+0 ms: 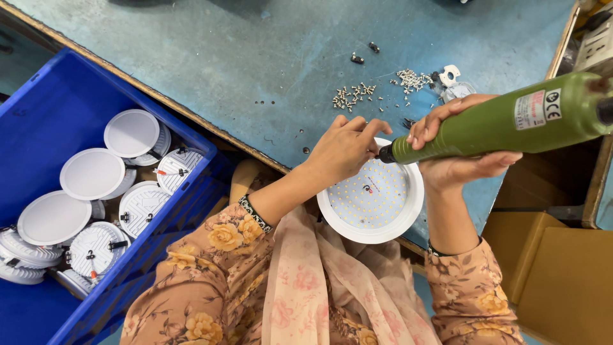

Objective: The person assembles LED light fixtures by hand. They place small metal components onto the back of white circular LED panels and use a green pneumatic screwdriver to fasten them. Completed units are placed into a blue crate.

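Two hands at the bench edge: the right hand (456, 144) grips a green driver (498, 124), fingers wrapped round its body, tip at the rim of the round lamp (373, 201). Left hand (341, 150) rests on that lamp, fingertips pinched beside the tip. Screws (351, 96) lie scattered beyond; blue crate (48, 118) of lamps sits left.

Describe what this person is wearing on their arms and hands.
Both hands, left hand and right hand, are bare, with no gloves. Loose peach floral sleeves carry yellow rose prints, ending in dark patterned cuffs. A pale pink scarf drapes between the arms.
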